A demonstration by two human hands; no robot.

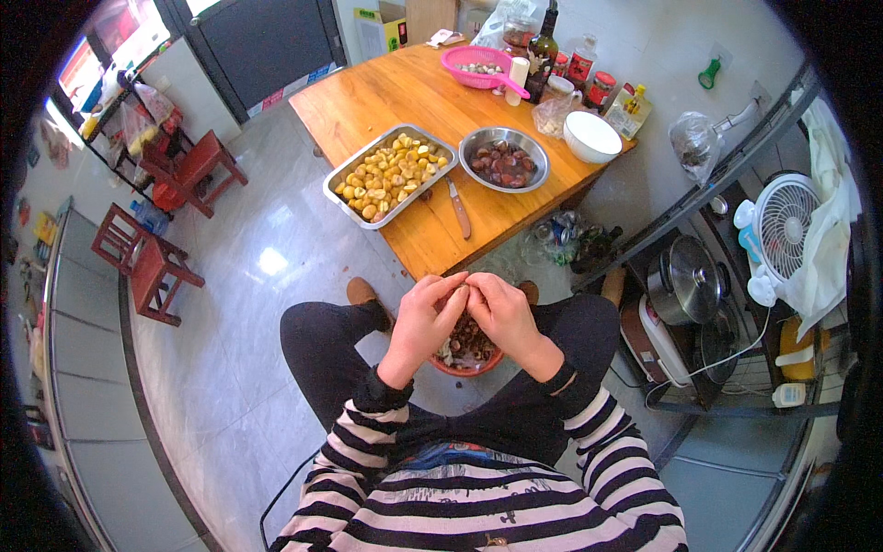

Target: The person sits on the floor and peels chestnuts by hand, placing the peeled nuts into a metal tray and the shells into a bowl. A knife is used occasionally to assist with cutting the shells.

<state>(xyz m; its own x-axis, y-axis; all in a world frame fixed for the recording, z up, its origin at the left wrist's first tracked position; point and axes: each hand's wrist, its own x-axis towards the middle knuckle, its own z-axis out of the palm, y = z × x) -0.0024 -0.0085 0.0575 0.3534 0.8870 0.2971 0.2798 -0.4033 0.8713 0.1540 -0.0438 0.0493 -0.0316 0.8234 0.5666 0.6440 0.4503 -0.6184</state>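
My left hand [423, 319] and my right hand [509, 317] meet fingertip to fingertip in front of the table corner. Their fingers pinch a small thing, apparently a chestnut, mostly hidden by the fingers. Under them, between my knees, a reddish tub [469, 372] holds brown shells and peelings [463, 348]. On the wooden table [421, 252], a metal tray [331, 195] carries many yellow peeled chestnuts [394, 176]. Beside it, dark brown chestnuts [502, 164] sit in liquid in a stainless steel bowl [545, 176]. A knife [460, 212] with a wooden handle lies near the table's front edge.
Farther back stand a pink strainer [476, 81], a dark glass bottle [543, 52], jars and a white bowl [592, 136]. Bagged bottles and cans [555, 238] lie beneath the table. At right, a shelf holds a steel pot [690, 279] and a fan [786, 224]. Red chairs [148, 276] stand left.
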